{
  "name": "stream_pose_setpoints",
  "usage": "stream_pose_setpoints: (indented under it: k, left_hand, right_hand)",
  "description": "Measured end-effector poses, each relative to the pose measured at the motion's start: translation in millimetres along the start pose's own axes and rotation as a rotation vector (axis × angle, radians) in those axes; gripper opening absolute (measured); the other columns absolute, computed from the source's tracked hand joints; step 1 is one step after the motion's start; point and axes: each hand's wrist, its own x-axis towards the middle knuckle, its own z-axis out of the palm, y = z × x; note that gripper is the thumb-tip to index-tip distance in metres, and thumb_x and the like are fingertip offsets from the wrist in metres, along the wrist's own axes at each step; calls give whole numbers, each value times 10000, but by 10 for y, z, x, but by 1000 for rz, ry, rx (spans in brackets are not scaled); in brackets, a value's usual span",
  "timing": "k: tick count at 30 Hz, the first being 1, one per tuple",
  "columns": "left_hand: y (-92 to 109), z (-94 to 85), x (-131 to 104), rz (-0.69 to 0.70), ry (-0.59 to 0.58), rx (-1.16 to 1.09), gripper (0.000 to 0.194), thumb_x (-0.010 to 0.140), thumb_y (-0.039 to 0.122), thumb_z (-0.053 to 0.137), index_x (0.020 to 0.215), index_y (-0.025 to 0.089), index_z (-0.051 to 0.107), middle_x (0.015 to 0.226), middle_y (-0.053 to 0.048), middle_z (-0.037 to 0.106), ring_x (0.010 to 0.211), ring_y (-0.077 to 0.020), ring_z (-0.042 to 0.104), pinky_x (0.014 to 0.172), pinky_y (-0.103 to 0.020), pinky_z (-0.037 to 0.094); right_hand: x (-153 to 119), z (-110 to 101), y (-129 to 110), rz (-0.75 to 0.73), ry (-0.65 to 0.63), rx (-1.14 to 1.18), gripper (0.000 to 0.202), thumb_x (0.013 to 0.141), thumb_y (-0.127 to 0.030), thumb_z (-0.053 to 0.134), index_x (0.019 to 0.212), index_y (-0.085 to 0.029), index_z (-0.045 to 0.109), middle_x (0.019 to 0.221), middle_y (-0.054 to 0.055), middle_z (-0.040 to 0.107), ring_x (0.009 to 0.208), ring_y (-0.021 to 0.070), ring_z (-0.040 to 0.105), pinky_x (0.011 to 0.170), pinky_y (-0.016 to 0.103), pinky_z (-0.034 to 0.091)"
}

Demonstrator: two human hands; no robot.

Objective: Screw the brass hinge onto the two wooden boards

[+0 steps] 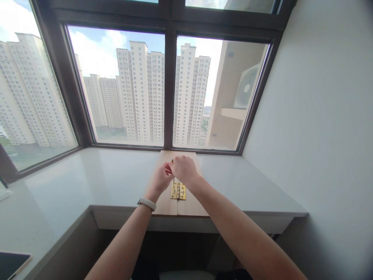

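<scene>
A brass-coloured hinge [178, 191] lies flat across the seam of two pale wooden boards [166, 208], with several small dark spots, like screws or holes, on its leaves. Just beyond it my hands meet above the boards. My right hand [184, 168] is closed around what looks like a screwdriver [172, 160]; only a small dark-and-yellow end shows above the fingers, and a thin dark line runs down towards the hinge. My left hand [162, 175] touches the right with curled fingers; what they pinch is hidden. A pale band [147, 203] circles the left wrist.
The boards rest on a white counter [116, 179] that runs under a dark-framed window [170, 89]. A white wall [317, 109] rises on the right. At the lower left a dark flat device [13, 264] lies on the counter. The counter's front edge [262, 213] is close to my forearms.
</scene>
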Motion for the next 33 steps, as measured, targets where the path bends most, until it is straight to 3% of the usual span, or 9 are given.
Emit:
stream_pose_setpoints:
  k: [6,12,16,20,23,27,33]
  left_hand:
    - [12,-36,-19,-18,-158,-166,310,817,290,670,1104,182,626,1074,-98,704,919,-215,692,768,-333,562]
    - [-29,-30,11,9,-187,-222,303,852,264,630,1139,166,634,1110,-117,711,1044,-237,674,943,-400,520]
    - [-41,-36,10,-7,-164,-212,275,821,269,669,1073,163,636,1010,-87,723,920,-218,698,873,-381,544]
    - [11,-41,-7,-27,-124,-163,228,799,297,696,971,174,612,845,-27,693,789,-190,701,714,-298,539]
    - [60,-27,-9,-29,-70,-96,207,765,297,720,861,179,580,759,6,641,701,-159,672,618,-247,497]
    - [70,-8,-2,-39,-56,-45,204,742,285,732,816,182,572,730,9,619,663,-143,629,579,-233,475]
    - [4,-34,1,-25,-193,-144,286,794,306,703,1047,186,646,1008,-83,699,878,-204,675,700,-292,535]
  right_hand:
    - [25,-18,101,-97,-56,45,171,904,-167,524,1002,-165,665,982,120,695,853,205,669,692,267,426]
    - [37,-41,231,-227,-103,150,198,860,-62,517,990,-182,606,1000,77,654,904,172,613,740,253,392]
    - [39,-26,260,-260,-143,205,239,856,-85,567,1067,-195,584,1040,68,648,952,173,602,755,247,398]
    - [24,-21,219,-115,-63,164,332,909,-381,614,1173,-188,559,1082,110,659,962,222,639,759,285,432]
    - [6,-17,154,-14,-39,69,385,944,-528,518,1063,-175,613,959,118,693,900,251,666,745,318,449]
    - [2,12,100,-14,-51,16,345,977,-455,453,955,-174,652,902,124,706,856,258,677,713,325,450]
    - [24,8,186,-54,-157,90,188,891,-222,565,1072,-185,602,969,101,695,869,220,662,674,277,417]
